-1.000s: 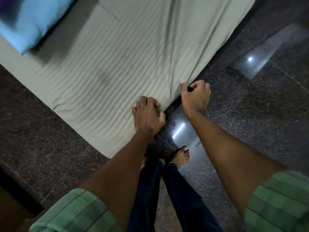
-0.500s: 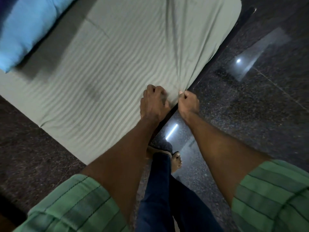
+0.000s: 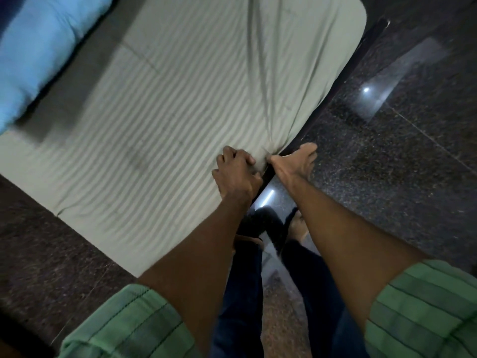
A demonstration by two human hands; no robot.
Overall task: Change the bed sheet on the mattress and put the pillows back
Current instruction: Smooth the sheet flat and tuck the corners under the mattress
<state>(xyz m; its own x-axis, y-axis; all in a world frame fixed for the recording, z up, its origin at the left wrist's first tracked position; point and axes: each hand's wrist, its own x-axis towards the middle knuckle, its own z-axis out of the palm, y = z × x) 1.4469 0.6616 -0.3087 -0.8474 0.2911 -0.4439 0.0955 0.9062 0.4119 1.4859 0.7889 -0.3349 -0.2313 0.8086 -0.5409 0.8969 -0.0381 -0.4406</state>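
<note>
Left hand (image 3: 236, 174) bunching bed sheet (image 3: 165, 120) edge, right hand (image 3: 294, 164) flat w/ fingertips hidden under, pillow (image 3: 38, 52) cut off.

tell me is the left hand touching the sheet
Touching. The head view shows the left hand with fingers curled, bunching the striped sheet at its edge.

The blue pillow (image 3: 38, 55) is blurred and cut off by the left and top edges. The left hand (image 3: 236, 174) hides its own fingertips in bunched bed sheet (image 3: 165, 120).
</note>
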